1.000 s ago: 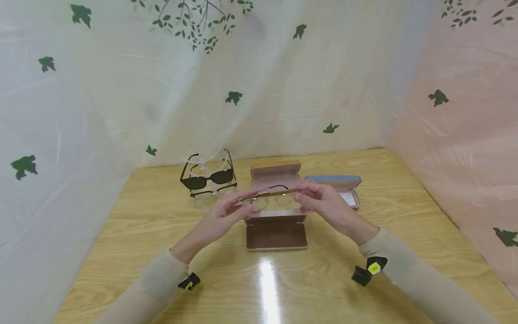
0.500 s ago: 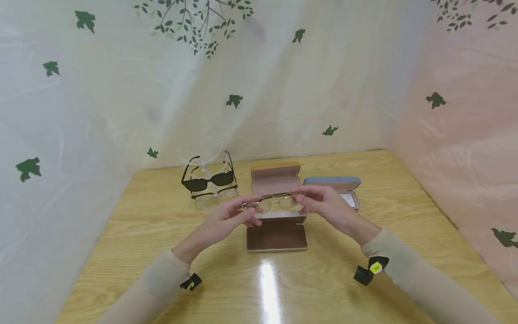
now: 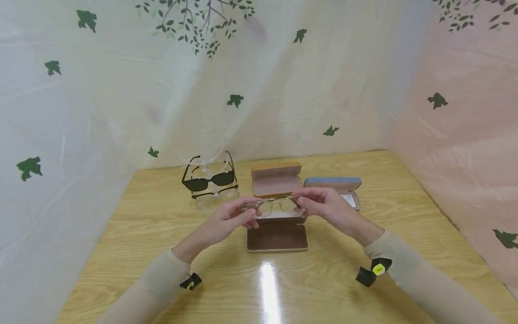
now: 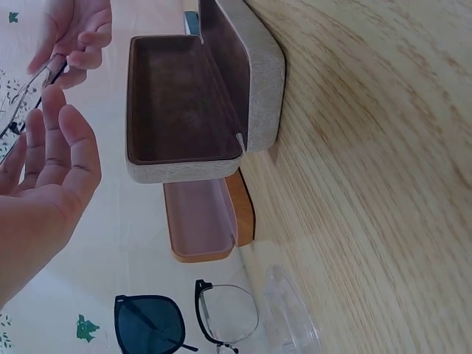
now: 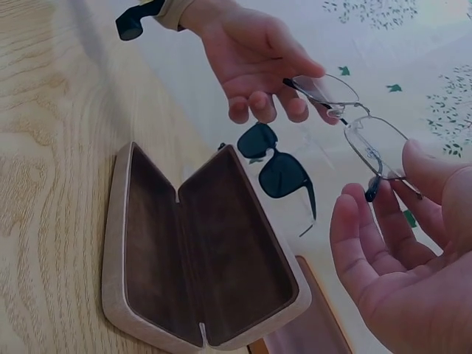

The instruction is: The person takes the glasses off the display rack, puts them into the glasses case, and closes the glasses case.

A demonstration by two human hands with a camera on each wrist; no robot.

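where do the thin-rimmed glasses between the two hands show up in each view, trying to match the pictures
Head: just below centre, the thin-rimmed glasses held between the left hand and right hand.
Left wrist: upper left, the glasses cut off by the left edge.
Right wrist: upper right, the whole front of the glasses in view.
Shared landmark: the open brown-lined case, lower middle in head, upper middle in left wrist, lower left in right wrist.

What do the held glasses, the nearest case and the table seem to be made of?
Glasses: probably polished metal, being thin and shiny, with clear lenses, glass or plastic.
Case: beige outside, perhaps fabric or leatherette, from its fine mottled texture.
Table: glossy wood or laminate, showing grain and a bright reflection.
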